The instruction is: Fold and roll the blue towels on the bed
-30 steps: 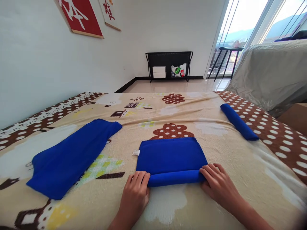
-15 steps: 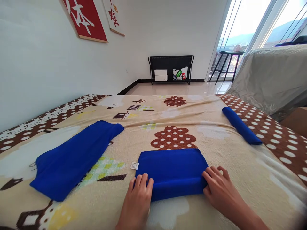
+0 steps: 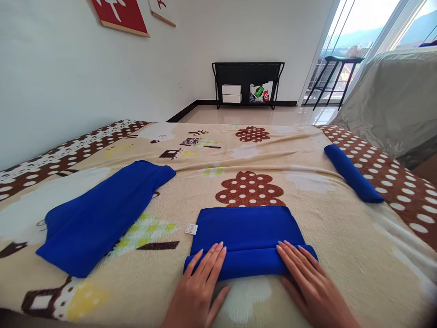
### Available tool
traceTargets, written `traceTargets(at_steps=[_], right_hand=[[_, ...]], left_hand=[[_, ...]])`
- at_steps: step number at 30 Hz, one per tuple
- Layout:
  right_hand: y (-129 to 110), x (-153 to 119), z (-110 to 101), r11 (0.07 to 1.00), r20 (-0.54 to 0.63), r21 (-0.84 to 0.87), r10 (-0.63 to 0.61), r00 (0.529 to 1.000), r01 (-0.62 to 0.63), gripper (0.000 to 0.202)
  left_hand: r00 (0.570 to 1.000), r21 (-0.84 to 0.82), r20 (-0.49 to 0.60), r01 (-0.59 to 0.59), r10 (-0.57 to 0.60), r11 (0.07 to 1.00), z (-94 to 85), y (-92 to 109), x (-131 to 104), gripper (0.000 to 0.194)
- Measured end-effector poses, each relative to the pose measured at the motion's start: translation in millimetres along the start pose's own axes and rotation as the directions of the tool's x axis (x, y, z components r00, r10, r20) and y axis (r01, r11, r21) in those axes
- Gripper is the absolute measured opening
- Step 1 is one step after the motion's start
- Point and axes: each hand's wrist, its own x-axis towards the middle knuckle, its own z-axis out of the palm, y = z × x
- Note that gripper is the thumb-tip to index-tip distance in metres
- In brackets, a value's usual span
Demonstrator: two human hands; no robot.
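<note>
A blue cloth (image 3: 244, 228) lies in front of me on the patterned blanket (image 3: 164, 287), its near part rolled up and its far part flat. A white tag (image 3: 191, 228) sticks out at its left edge. My left hand (image 3: 201, 278) rests on the left end of the roll, fingers stretched out. On the roll's right end lies my right hand (image 3: 302, 273), also with straight fingers. Both palms face down. Another blue cloth (image 3: 102, 214) lies loosely spread to the left. A rolled blue cloth (image 3: 353, 174) sits at the right by the dotted border.
Beyond the bed's far edge stands a black rack (image 3: 248, 82) with white boxes (image 3: 231, 93) and a printed bag (image 3: 261, 92). A black stool (image 3: 336, 79) is by the window. Sheet-covered furniture (image 3: 399, 100) stands at the right, a white wall at the left.
My hands have gone from gripping the cloth's sides to lying flat on top of its rolled near part. The near fold is now a rounder roll. The view has tilted slightly down.
</note>
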Motion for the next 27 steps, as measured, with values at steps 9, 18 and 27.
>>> traceTargets(at_steps=[9,18,27], right_hand=[[-22.9,23.7,-9.5,0.997,-0.068,0.070,0.019,0.997,-0.014,0.062],[15.9,5.2,6.3,0.994,0.074,-0.009,0.107,0.992,-0.106,0.060],[-29.5,61.1,-1.4,0.988,0.186,0.151,-0.011,0.983,-0.018,0.049]], left_hand=[[0.994,-0.005,-0.105,0.007,-0.007,1.000,-8.3,29.0,22.7,0.059],[0.984,-0.086,-0.087,0.148,-0.155,0.985,14.4,-27.5,-10.3,0.049],[1.000,-0.139,0.028,0.009,-0.005,0.990,-11.2,13.4,35.0,0.065]])
